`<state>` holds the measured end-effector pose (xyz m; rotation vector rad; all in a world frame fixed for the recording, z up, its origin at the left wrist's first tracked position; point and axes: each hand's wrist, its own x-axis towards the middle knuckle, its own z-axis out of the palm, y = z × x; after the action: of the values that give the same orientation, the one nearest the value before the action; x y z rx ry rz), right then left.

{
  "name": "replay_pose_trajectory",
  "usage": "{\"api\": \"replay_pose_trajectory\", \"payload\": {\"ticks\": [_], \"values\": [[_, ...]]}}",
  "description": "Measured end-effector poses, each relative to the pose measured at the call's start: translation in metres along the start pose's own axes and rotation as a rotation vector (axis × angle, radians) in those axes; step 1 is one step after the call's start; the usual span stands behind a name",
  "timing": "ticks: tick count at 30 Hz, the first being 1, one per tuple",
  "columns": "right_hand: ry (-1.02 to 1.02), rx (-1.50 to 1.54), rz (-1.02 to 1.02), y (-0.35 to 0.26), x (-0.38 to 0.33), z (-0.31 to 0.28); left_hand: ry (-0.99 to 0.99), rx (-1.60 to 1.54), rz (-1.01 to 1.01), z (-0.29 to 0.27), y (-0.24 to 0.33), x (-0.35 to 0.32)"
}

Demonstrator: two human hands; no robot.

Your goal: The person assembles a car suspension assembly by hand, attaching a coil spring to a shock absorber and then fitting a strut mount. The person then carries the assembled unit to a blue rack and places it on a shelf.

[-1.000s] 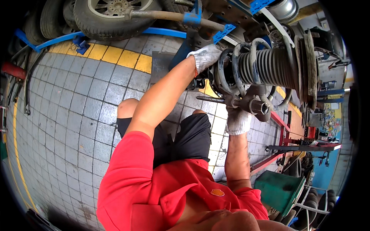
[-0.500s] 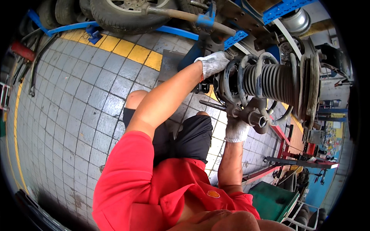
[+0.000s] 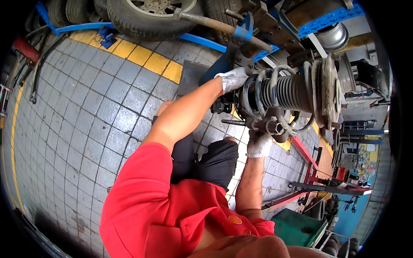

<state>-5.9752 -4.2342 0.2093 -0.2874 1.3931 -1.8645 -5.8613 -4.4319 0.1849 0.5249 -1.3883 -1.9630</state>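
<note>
I see even daylight, soft shadows. Mild glare on wet-looking grey tiled floor (image 3: pixel 86 112). Heavy fisheye bending, black vignette at rim. Centre sharp.

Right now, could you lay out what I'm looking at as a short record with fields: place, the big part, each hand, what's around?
Place: workshop with grey tiled floor and a yellow painted stripe
Main part: dark metal suspension strut with grey coil spring, lying sideways
Left hand: white work glove, resting on the strut's left end
Right hand: white work glove, pressed up under the strut's lower bracket
Grip: whether either hand closes around anything cannot be told
Nearby: black rubber tyre, blue steel frame, green plastic bin
</note>
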Motion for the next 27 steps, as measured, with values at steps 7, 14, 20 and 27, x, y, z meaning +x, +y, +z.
{"api": "replay_pose_trajectory", "payload": {"ticks": [7,14,20,27], "values": [[-0.049,-0.087,0.043,-0.025,0.003,0.017,0.092,-0.109,0.113,-0.006,-0.023,0.024],[-0.149,-0.296,-0.026,-0.029,0.033,0.019,0.099,-0.018,0.162,-0.018,-0.033,0.039],[-0.232,-0.179,-0.078,-0.023,0.101,-0.028,0.100,-0.023,0.212,-0.002,-0.029,0.014],[-0.297,-0.167,-0.117,-0.022,0.145,-0.044,0.171,0.119,0.131,-0.006,-0.017,-0.002]]}}
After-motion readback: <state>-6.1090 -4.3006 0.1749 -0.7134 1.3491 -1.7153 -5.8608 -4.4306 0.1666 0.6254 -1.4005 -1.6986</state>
